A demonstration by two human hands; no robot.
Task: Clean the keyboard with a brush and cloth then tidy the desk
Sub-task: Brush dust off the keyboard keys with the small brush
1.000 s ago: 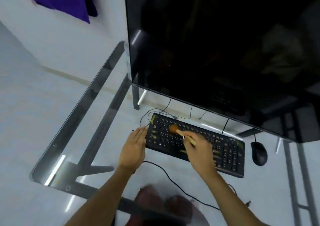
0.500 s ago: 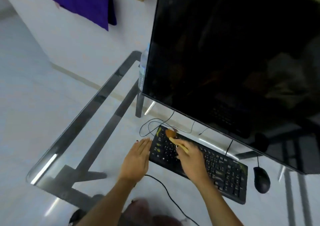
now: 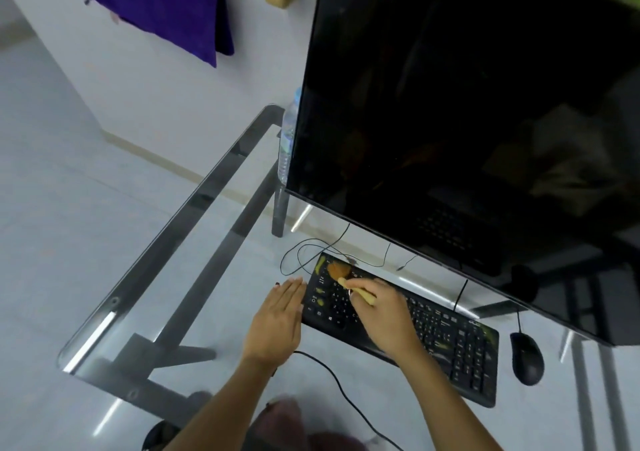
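Brush [image 3: 337, 271] has reached keyboard [image 3: 450, 333] far-left corner on glass desk [image 3: 166, 242]

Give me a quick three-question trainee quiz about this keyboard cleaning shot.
1. True or false: the brush head is at the keyboard's far left corner.
2. Which hand holds the brush? A) left hand B) right hand
3. Fill in: right of the keyboard lies a black ____.

Key: 1 true; 2 B; 3 mouse. The left hand lies flat on the glass desk, against the keyboard's left end.
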